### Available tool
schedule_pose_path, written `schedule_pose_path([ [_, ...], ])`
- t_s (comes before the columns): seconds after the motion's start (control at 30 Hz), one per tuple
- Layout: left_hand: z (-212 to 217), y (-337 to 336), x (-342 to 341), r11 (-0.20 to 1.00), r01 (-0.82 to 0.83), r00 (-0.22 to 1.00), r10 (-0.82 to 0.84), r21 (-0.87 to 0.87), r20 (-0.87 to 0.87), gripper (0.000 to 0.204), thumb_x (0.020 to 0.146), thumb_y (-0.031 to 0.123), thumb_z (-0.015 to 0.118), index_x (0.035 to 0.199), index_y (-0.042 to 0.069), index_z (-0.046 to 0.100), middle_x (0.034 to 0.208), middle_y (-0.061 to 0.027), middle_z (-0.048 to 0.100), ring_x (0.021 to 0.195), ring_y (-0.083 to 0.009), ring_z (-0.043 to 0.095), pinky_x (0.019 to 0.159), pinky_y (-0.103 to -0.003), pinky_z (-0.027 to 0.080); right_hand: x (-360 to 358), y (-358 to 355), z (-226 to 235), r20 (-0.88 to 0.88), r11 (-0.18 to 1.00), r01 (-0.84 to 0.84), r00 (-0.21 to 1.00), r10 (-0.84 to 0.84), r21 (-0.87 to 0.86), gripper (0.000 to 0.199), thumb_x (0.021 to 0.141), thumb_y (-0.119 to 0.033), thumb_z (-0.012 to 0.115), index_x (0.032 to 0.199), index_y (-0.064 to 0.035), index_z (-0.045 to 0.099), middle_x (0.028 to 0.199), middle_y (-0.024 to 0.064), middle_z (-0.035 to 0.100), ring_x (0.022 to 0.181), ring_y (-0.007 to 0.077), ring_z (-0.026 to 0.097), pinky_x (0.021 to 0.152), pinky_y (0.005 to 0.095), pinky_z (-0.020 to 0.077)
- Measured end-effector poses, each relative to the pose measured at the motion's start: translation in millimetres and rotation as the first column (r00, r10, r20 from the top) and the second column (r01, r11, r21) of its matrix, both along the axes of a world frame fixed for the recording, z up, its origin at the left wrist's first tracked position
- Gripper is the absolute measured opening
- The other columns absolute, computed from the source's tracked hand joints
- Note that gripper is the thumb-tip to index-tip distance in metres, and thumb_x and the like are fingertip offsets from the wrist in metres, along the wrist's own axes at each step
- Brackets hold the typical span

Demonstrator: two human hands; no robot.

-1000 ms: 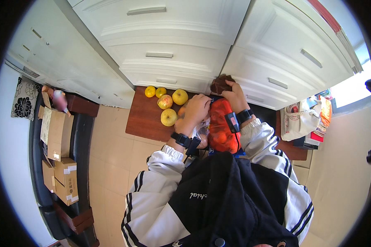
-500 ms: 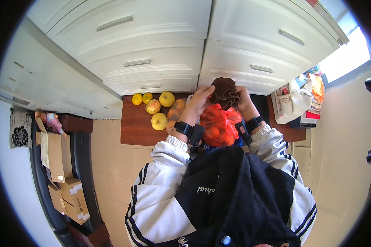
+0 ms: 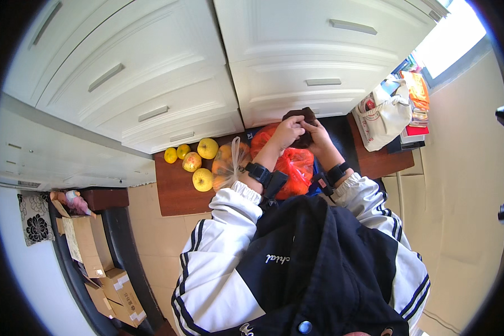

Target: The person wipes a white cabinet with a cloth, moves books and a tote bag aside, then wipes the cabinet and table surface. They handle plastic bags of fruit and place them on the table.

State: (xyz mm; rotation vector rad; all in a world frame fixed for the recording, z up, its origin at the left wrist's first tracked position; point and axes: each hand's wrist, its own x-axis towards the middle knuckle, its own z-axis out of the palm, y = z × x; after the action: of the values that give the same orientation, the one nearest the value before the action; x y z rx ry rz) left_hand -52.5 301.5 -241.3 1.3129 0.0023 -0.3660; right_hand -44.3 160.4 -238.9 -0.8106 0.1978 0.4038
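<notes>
Above the far edge of the brown table (image 3: 176, 193), I hold a dark brown, soft cloth piece (image 3: 302, 113) between both hands. The fingers of my left hand (image 3: 285, 135) pinch it from the left. On its other side, my right hand (image 3: 321, 140) is closed on it, partly covering it. Just below my wrists stands a red plastic bag (image 3: 294, 167) with round orange fruit showing through. Left of my left forearm is a clear plastic bag (image 3: 225, 163) of oranges, its twisted handles upward. Both wrists carry black straps with small devices.
Loose yellow fruit (image 3: 208, 148) and a reddish one (image 3: 192, 162) lie at the table's left. White cabinet drawers (image 3: 285, 84) rise behind. At right stand a white cloth bag (image 3: 385, 115) and stacked books (image 3: 414, 134). Cardboard boxes (image 3: 87, 235) and a doll (image 3: 78, 203) are far left.
The view has shifted. My hands have come closer together, and the brown cloth, spread with its ruffled edge showing before, is now bunched between my fingers.
</notes>
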Motion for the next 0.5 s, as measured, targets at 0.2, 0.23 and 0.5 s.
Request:
schedule_pose_path([
  [0.2,-32,13,16,0.892,-0.321,0.946,0.32,0.318,0.058,0.023,0.081,0.011,0.063,0.1,-0.001,0.067,0.089,-0.0068,0.066,0.077,-0.017,0.061,0.065,-0.03,0.05,58,-96,-44,-0.162,0.889,0.407,0.882,-0.443,-0.21,0.017,0.084,-0.003,0.054,0.101,-0.0061,0.058,0.083,0.0097,0.064,0.067,0.0259,0.064,0.057,0.0413,0.0546],
  [0.23,-33,29,18,0.894,-0.297,0.947,0.32,0.335,-0.013,0.021,0.083,0.012,0.063,0.099,0.0,0.066,0.09,-0.007,0.065,0.08,-0.0174,0.06,0.065,-0.03,0.05,66,-110,-50,0.02,0.776,0.578,0.805,-0.593,-0.254,0.025,0.083,0.001,0.054,0.107,-0.005,0.057,0.09,0.0102,0.064,0.073,0.0242,0.064,0.062,0.038,0.0553],
  [0.5,-24,91,25,0.664,-0.571,0.787,0.611,0.482,0.09,0.032,0.082,0.011,0.062,0.108,-0.007,0.062,0.1,-0.02,0.066,0.096,-0.0245,0.063,0.079,-0.034,0.05,134,-133,-83,0.288,0.29,0.646,0.635,-0.717,-0.706,0.049,0.072,0.008,0.063,0.117,-0.0041,0.047,0.116,0.0146,0.052,0.106,0.0271,0.056,0.094,0.0372,0.0463],
])
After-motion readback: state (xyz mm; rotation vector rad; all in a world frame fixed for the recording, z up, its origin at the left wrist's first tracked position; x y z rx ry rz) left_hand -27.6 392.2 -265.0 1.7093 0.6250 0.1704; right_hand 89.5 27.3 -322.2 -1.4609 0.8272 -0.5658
